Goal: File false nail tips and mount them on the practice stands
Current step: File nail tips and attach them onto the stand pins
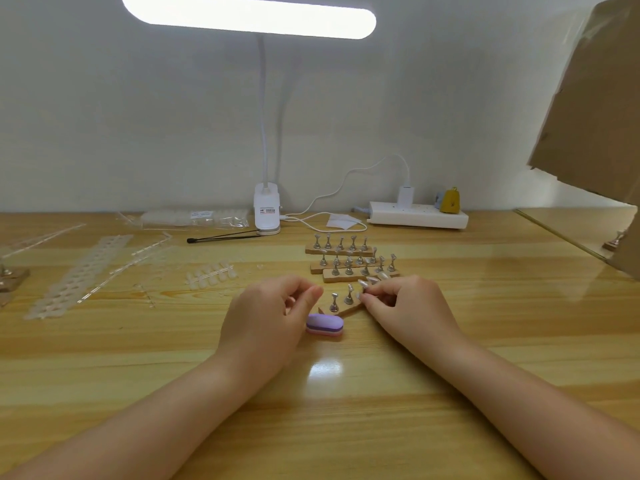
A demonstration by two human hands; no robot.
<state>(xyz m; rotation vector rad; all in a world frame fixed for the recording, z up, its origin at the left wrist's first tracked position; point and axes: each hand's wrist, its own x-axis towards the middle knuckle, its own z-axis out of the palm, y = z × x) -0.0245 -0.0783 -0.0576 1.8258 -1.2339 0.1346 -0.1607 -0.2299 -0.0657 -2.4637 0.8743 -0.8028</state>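
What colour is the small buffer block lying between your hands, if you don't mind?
The buffer block is lilac on top, pink underneath, seen in the head view.

My worktop [381, 393] is glossy, smooth wood. The stands [341, 251] have shiny metal pegs on matt wooden bases. The nail tips [211, 273] look like translucent plastic.

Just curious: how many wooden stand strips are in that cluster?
4: three stacked rows behind the hands, one angled strip between the hands. Another may sit at the table's edges.

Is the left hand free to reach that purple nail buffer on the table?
Probably yes: the purple buffer lies right beside the left hand, nothing between them, though its fingers look pinched, perhaps on something small.
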